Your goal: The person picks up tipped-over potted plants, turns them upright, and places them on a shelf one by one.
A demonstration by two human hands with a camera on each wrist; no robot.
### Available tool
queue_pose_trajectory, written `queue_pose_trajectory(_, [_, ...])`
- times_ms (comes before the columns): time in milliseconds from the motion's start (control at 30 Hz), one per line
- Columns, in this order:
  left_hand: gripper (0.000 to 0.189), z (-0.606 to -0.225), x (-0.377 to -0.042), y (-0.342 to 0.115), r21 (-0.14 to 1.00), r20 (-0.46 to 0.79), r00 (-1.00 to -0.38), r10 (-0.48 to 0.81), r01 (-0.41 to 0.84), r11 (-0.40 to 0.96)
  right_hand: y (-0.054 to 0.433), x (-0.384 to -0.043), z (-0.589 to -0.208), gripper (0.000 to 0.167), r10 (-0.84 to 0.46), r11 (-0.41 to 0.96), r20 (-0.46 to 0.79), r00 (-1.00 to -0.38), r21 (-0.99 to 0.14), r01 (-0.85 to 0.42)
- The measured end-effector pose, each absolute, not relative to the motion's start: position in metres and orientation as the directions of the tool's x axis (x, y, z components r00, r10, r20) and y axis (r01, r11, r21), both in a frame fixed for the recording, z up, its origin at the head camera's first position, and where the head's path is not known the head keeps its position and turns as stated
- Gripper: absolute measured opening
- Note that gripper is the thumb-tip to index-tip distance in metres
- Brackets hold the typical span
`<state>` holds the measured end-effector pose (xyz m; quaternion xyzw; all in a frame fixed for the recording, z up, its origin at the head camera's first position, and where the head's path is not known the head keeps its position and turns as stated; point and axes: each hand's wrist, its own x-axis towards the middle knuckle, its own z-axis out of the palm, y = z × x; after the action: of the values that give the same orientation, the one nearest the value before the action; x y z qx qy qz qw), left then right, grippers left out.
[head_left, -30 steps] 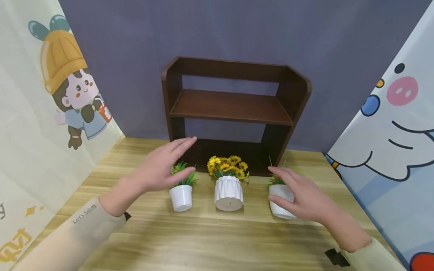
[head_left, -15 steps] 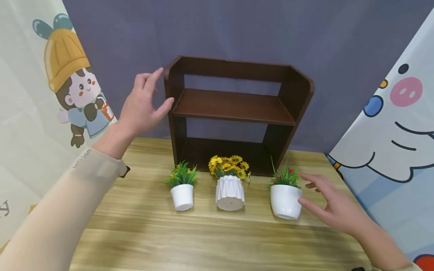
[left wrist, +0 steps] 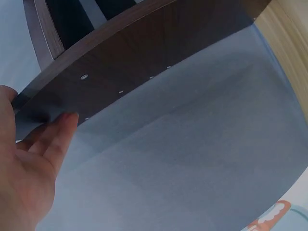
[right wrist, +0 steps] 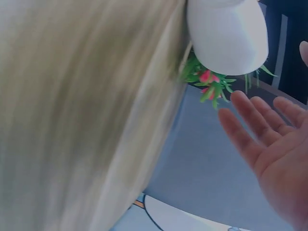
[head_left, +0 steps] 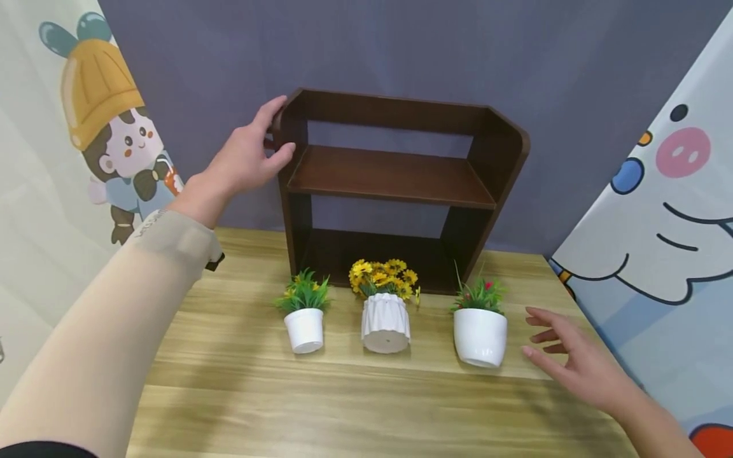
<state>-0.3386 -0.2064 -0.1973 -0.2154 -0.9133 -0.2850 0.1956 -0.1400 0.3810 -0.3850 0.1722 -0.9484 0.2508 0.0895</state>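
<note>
A dark brown two-tier shelf [head_left: 395, 175] stands at the back of the table. My left hand [head_left: 243, 156] holds its upper left side panel, thumb at the front edge and fingers along the outer face; the left wrist view shows that face beside my fingers [left wrist: 60, 137]. My right hand [head_left: 578, 366], fingers loosely bent and holding nothing, hovers to the right of a round white pot [head_left: 481, 337] with green leaves and red flowers. In the right wrist view this pot [right wrist: 228, 41] is apart from my fingertips.
In front of the shelf are a fluted white pot [head_left: 386, 327] of yellow flowers and a small white pot [head_left: 305, 329] of grassy leaves, on the wood-patterned table [head_left: 366, 407]. A grey-blue backdrop [head_left: 401, 51] hangs close behind the shelf; printed cartoon panels flank both sides.
My left hand has risen from above the small left pot to the shelf's upper left side. My right hand has drawn away to the right from the round pot. The pots have stayed put.
</note>
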Motion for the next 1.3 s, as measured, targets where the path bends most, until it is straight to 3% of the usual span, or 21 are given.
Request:
queue_pose_trajectory(200, [0.073,-0.2,-0.337,-0.205,0.461,0.49,-0.834,0.254,0.496,0.736,0.379,-0.141,-0.399,0.072,-0.205,0.816,0.108,-0.973,-0.53,-0.231])
queue_pose_trajectory(633, [0.071,-0.207,-0.335,-0.203,0.477,0.528,-0.818,0.23,0.509,0.716,0.357,-0.155,-0.405,0.081,-0.159,0.807,-0.072,-0.985,-0.584,-0.088])
queue_pose_trajectory(1100, [0.071,-0.206,-0.335,-0.203,0.485,0.524,-0.816,0.246,0.523,0.701,0.346,-0.156,-0.414,0.096,-0.149,0.728,-0.131,-0.98,-0.685,-0.02])
queue_pose_trajectory(1300, [0.071,-0.206,-0.335,-0.202,0.484,0.516,-0.821,0.243,0.514,0.709,0.343,-0.155,-0.416,0.103,-0.17,0.698,-0.103,-0.98,-0.715,-0.046])
